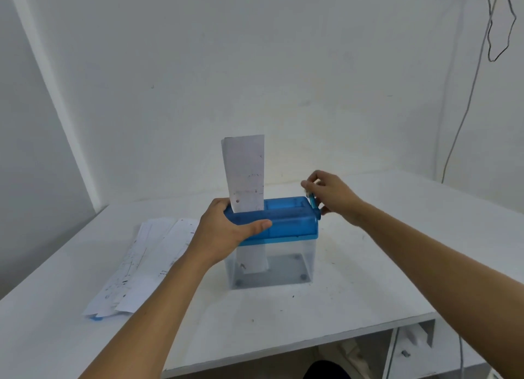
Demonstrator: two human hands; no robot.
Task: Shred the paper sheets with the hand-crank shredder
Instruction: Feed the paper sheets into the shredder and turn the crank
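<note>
A hand-crank shredder (pixel 286 225) with blue plastic head and clear bin stands mid-way across the white table (pixel 382 265), a narrow printed paper strip (pixel 245 174) upright in its slot, lower end hanging inside the bin. The left hand (pixel 226 232) holds the head's left end in a closed grip; the right hand (pixel 331 193) has its grip pinched on the small blue crank handle (pixel 312 203). Loose printed paper sheets (pixel 147 262) lie to the shredder's left.

Paper stack (pixel 147 265) blocks left of shredder (pixel 283 225) (right side open)

Glossy blue plastic shredder (pixel 283 222) lid, clear plastic bin (pixel 286 262), matt paper sheet (pixel 245 171)
</note>
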